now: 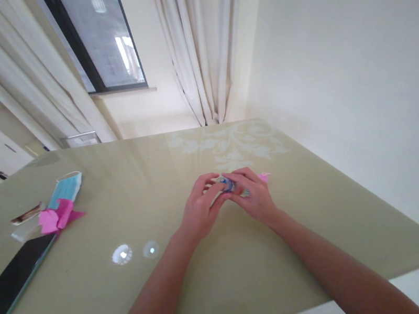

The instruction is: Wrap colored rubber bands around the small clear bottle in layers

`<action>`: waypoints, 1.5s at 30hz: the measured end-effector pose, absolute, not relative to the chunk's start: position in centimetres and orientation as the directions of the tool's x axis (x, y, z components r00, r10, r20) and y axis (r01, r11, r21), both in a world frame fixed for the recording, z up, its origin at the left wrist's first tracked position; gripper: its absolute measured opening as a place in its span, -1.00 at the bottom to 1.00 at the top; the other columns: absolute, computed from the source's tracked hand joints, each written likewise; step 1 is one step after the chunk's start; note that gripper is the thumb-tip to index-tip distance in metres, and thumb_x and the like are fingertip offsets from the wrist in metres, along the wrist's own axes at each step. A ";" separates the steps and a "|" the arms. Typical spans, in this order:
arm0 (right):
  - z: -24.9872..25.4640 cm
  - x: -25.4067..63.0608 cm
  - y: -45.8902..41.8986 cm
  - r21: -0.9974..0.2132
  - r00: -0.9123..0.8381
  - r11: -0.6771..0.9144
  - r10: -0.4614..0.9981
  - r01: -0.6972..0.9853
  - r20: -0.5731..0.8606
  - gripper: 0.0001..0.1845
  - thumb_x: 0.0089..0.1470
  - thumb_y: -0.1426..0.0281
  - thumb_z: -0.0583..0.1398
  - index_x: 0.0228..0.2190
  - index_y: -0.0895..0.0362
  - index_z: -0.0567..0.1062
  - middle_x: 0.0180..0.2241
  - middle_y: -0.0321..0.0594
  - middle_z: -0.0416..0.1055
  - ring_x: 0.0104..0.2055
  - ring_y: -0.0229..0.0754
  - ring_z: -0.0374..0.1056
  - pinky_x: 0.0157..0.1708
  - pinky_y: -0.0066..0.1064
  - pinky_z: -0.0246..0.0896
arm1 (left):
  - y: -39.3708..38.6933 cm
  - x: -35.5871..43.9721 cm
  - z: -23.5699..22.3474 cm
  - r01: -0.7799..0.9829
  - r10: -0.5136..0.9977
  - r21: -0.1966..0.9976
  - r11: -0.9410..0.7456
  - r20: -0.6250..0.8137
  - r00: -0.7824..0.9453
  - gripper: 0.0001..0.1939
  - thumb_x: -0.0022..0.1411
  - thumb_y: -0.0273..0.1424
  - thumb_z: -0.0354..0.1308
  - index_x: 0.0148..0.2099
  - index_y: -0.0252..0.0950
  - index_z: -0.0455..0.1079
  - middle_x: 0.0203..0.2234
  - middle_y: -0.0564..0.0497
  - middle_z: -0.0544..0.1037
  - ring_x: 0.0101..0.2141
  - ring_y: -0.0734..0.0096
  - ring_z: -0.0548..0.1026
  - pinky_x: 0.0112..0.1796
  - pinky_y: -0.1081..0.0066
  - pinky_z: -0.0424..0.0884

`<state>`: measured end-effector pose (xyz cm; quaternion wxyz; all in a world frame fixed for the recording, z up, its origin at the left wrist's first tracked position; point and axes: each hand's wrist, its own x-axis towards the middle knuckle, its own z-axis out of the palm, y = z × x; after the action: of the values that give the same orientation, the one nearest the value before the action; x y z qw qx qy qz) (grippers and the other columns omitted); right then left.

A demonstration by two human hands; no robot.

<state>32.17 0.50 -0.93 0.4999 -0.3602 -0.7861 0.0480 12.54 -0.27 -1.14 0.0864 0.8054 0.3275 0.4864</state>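
Over the middle of the table, a small rounded object point(227, 184) with a blue-and-white pattern sits between both my hands; its kind is not clear, and fingers cover most of it. My left hand point(202, 206) grips its left side, thumb and fingers closed around it. From the other side my right hand point(254, 196) has its fingers and thumb closed on the same object. Just behind the right hand a bit of something pink point(264, 176) shows, mostly hidden.
The glossy pale table point(229, 281) carries a dark phone-like slab point(16, 280), crumpled pink paper point(60, 217) and a blue face mask point(67, 190) at left. A white wall point(372, 78) stands along the right side. Curtains point(203, 41) hang beyond the far edge.
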 end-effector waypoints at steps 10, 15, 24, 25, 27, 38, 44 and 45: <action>0.3 33.3 1.1 -0.527 -0.125 0.660 0.679 0.536 0.724 -0.55 0.12 0.13 0.41 0.02 -0.03 0.62 -0.11 -0.10 0.54 -0.10 0.00 0.51 -0.04 -0.15 0.50 | 0.2 11.6 -0.6 0.468 0.682 0.561 -0.683 0.718 0.136 -0.78 0.45 -0.27 0.16 0.01 -0.23 0.53 -0.13 -0.08 0.60 -0.27 0.40 0.58 -0.19 0.37 0.55; 0.2 34.6 2.7 -0.696 0.136 0.587 0.716 0.414 0.685 -0.58 0.06 0.12 0.43 -0.08 0.04 0.64 -0.14 -0.13 0.52 -0.17 -0.06 0.53 -0.11 -0.15 0.55 | 2.0 9.6 -1.6 0.670 0.919 0.628 -0.394 0.250 0.306 -0.82 0.18 -0.29 0.39 -0.20 -0.26 0.59 -0.32 -0.01 0.61 -0.39 0.34 0.53 -0.30 0.35 0.44; 0.2 35.1 3.5 -0.762 0.251 0.539 0.731 0.359 0.635 -0.57 0.04 0.11 0.43 -0.11 0.08 0.64 -0.12 -0.10 0.53 -0.16 -0.05 0.55 -0.13 -0.13 0.57 | 2.5 9.2 -2.3 0.648 0.896 0.643 -0.408 0.146 0.419 -0.87 0.25 -0.41 0.18 -0.33 -0.27 0.53 -0.34 -0.06 0.58 -0.28 0.26 0.53 -0.19 0.30 0.45; 0.2 35.2 3.5 -0.762 0.255 0.538 0.729 0.360 0.635 -0.56 0.03 0.11 0.43 -0.11 0.08 0.64 -0.12 -0.11 0.54 -0.16 -0.05 0.55 -0.13 -0.13 0.57 | 2.6 9.1 -2.2 0.621 0.901 0.679 -0.392 0.147 0.407 -0.86 0.26 -0.38 0.18 -0.31 -0.27 0.54 -0.33 -0.06 0.59 -0.28 0.27 0.54 -0.19 0.30 0.47; 0.1 35.2 3.6 -0.764 0.263 0.536 0.728 0.359 0.634 -0.56 0.02 0.11 0.43 -0.11 0.09 0.64 -0.13 -0.11 0.54 -0.16 -0.06 0.54 -0.12 -0.13 0.57 | 2.8 8.7 -2.1 0.556 0.912 0.757 -0.343 0.127 0.390 -0.80 0.27 -0.30 0.16 -0.27 -0.27 0.58 -0.31 -0.06 0.61 -0.33 0.30 0.55 -0.23 0.31 0.49; -0.1 35.3 3.9 -0.770 0.276 0.528 0.728 0.360 0.628 -0.55 0.04 0.11 0.43 -0.10 0.10 0.64 -0.13 -0.11 0.54 -0.16 -0.06 0.55 -0.13 -0.17 0.56 | 3.2 6.6 -2.8 0.591 0.934 0.771 -0.235 0.011 0.357 -0.55 -0.02 -0.13 0.43 -0.11 -0.26 0.63 -0.26 -0.09 0.67 -0.25 0.15 0.62 -0.17 0.23 0.55; -0.2 35.3 4.1 -0.779 0.284 0.517 0.734 0.355 0.617 -0.55 0.02 0.09 0.44 -0.11 0.08 0.65 -0.16 -0.11 0.55 -0.18 -0.05 0.55 -0.16 -0.17 0.56 | 2.1 9.8 -2.5 0.679 0.917 0.659 -0.324 0.043 0.397 -0.86 0.12 -0.35 0.33 -0.24 -0.25 0.60 -0.33 -0.06 0.65 -0.30 0.22 0.60 -0.21 0.29 0.50; -0.3 35.2 4.1 -0.781 0.285 0.514 0.736 0.354 0.614 -0.54 0.02 0.09 0.44 -0.11 0.08 0.65 -0.16 -0.11 0.55 -0.18 -0.06 0.55 -0.16 -0.17 0.56 | 2.0 10.1 -2.4 0.686 0.908 0.638 -0.349 0.049 0.416 -0.91 0.16 -0.39 0.28 -0.27 -0.25 0.59 -0.34 -0.05 0.64 -0.31 0.23 0.59 -0.22 0.30 0.49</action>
<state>35.24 4.09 -0.26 0.6490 -0.4703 -0.5796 0.1473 10.11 2.01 -2.40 0.2735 0.7959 0.5007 0.2026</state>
